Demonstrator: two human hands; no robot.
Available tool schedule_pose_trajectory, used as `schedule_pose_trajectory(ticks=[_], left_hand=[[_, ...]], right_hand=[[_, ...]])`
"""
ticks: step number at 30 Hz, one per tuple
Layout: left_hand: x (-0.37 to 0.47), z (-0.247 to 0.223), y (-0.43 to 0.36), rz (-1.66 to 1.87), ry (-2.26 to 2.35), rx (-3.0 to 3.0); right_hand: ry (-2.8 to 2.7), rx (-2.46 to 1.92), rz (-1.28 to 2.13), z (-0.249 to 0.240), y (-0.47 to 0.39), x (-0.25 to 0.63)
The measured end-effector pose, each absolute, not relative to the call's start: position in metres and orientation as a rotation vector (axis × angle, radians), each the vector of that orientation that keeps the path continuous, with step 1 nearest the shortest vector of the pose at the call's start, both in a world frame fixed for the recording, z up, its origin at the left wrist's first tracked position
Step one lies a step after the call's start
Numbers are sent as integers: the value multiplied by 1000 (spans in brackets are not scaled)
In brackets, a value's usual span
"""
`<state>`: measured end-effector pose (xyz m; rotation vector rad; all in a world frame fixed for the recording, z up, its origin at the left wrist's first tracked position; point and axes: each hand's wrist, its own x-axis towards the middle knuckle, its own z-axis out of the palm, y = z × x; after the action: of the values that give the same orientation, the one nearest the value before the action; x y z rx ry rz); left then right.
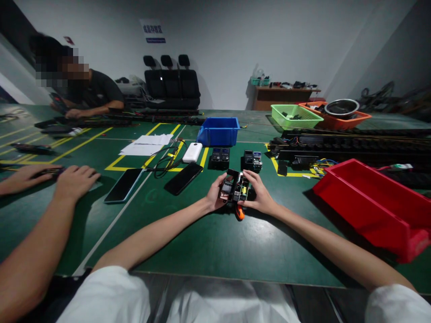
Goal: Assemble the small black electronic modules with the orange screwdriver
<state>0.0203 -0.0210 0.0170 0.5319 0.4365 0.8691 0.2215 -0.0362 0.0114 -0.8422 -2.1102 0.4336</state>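
Note:
Between my two hands is a small black electronic device in two parts, with bare circuitry showing. My left hand (215, 194) is closed on its black casing part (226, 190), fingers along the left side. On the other side, my right hand (261, 194) grips the circuit-board part (241, 188), which has a yellow component. Whether the two parts are joined I cannot tell. Just below them an orange-handled tool (239, 212) lies on the green table, its far end hidden. Beyond my hands stand black device units (220, 158) and another pair (252, 160) with exposed circuitry.
A red bin (363, 202) stands at right, near black rails (353, 146) and wires. A blue bin (218, 132), white power bank (192, 152), papers (144, 144) and two phones (124, 185) lie left of centre. A co-worker's hands (72, 181) work at far left; another person sits across.

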Motion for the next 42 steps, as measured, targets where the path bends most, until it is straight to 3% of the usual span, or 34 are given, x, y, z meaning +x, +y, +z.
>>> schedule_pose_trajectory(ticks=[24,42], left_hand=[[19,19,-23,860,561,622],[25,13,-27,871,599,707]], right_hand=[[-1841,-849,340,9,-42,224],[-1977,-754,327,12,-42,225]])
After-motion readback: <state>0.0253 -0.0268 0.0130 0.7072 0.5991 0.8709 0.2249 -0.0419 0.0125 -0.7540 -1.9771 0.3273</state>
